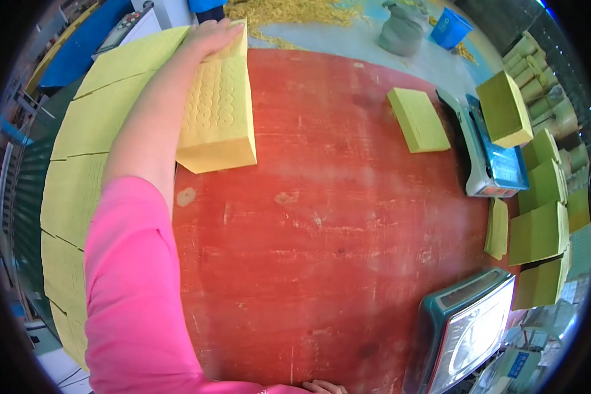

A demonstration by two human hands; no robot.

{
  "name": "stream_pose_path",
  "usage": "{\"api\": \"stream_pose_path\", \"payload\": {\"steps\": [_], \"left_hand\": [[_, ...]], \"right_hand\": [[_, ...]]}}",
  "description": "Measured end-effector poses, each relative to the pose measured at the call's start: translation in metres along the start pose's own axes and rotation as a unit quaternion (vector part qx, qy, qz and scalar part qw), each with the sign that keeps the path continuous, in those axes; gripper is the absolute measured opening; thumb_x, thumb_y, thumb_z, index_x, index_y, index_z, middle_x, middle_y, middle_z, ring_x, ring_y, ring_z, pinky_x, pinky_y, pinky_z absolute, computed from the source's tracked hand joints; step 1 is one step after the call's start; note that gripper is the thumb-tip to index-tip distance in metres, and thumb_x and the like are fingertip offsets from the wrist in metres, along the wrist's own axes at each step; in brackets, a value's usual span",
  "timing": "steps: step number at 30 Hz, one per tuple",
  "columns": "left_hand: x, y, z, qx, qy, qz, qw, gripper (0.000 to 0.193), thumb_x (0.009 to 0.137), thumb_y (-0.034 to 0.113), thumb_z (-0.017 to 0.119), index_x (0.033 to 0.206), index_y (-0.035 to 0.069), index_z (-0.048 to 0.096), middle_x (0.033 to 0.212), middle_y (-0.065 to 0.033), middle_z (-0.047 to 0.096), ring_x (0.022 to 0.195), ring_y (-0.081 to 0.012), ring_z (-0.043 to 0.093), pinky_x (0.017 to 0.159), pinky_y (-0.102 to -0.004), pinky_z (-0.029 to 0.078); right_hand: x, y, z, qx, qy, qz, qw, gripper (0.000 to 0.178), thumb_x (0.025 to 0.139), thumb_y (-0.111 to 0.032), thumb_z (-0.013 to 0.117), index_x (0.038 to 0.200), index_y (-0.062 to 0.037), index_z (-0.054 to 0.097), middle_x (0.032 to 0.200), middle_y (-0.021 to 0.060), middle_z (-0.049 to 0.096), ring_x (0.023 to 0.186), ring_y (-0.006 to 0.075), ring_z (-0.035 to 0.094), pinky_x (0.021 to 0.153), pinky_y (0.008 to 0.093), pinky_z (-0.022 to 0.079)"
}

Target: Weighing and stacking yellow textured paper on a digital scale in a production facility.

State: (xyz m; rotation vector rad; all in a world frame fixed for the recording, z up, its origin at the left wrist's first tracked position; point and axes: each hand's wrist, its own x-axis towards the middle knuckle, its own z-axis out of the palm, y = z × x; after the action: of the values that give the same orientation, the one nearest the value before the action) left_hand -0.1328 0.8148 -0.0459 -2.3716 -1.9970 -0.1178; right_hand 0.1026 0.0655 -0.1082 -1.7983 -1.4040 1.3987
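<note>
Fingers of left hand [211, 34] lie flat, spread on far end of yellow embossed paper stack [218, 111], not closed | right hand [323, 387] barely seen at near edge, grip can't tell | stack sits at far-left of red wooden bench [322, 230], beside row of yellow sheets [79, 164] | tip: keep palm flat, slide straight | room: bench centre free, scales [469, 328] at right.

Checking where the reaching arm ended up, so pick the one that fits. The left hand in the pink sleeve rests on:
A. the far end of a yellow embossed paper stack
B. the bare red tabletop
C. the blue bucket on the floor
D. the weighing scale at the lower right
A: the left hand lies flat on the far end of the yellow embossed paper stack, which sits on the red table.
</note>
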Motion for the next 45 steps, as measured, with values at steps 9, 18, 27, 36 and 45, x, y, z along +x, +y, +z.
{"api": "stream_pose_path", "payload": {"steps": [9,18,27,36,45], "left_hand": [[-0.130,0.092,0.010,-0.023,0.068,0.010,0.997,0.068,0.097,0.054,0.036,0.145,0.005,0.037,0.146,-0.0204,0.041,0.139,-0.0355,0.032,0.116,-0.0517,0.019],[-0.322,0.198,0.000,-0.079,0.115,0.015,0.990,0.072,0.095,0.057,0.040,0.145,0.006,0.039,0.145,-0.0202,0.042,0.140,-0.0336,0.031,0.116,-0.0536,0.018],[-0.483,0.276,-0.022,-0.031,0.092,-0.033,0.995,0.070,0.096,0.057,0.037,0.146,0.008,0.036,0.147,-0.0183,0.041,0.140,-0.0319,0.032,0.115,-0.0525,0.020],[-0.615,0.331,-0.091,-0.021,0.187,0.034,0.982,0.067,0.095,0.048,0.049,0.147,0.008,0.035,0.153,-0.0190,0.030,0.143,-0.0326,0.025,0.115,-0.0531,0.020],[-0.761,0.361,-0.072,-0.081,0.097,0.090,0.988,0.064,0.092,0.042,0.053,0.140,0.002,0.042,0.149,-0.0208,0.035,0.141,-0.0355,0.030,0.112,-0.0605,0.021]], "right_hand": [[0.008,0.005,0.009,0.064,0.063,-0.167,0.982,0.036,0.081,-0.023,0.059,0.114,-0.0108,0.067,0.127,0.0073,0.061,0.121,0.0300,0.053,0.099,0.0426,0.043],[0.007,0.012,-0.011,-0.076,0.096,-0.409,0.904,0.029,0.072,0.000,0.067,0.100,-0.0052,0.062,0.118,0.0140,0.059,0.107,0.0344,0.055,0.087,0.0444,0.047],[-0.107,0.092,-0.078,0.180,-0.125,-0.185,0.958,0.013,0.088,-0.002,0.060,0.099,-0.0001,0.067,0.092,0.0107,0.069,0.085,0.0182,0.067,0.075,0.0295,0.053],[-0.135,0.169,-0.113,0.522,-0.302,0.159,0.781,0.042,0.091,-0.015,0.058,0.129,0.0008,0.050,0.129,0.0145,0.056,0.115,0.0271,0.057,0.097,0.0387,0.046],[-0.135,0.166,-0.087,0.703,-0.274,0.090,0.650,0.043,0.095,-0.030,0.044,0.128,-0.0016,0.047,0.141,0.0169,0.045,0.137,0.0351,0.036,0.113,0.0476,0.028]]}}
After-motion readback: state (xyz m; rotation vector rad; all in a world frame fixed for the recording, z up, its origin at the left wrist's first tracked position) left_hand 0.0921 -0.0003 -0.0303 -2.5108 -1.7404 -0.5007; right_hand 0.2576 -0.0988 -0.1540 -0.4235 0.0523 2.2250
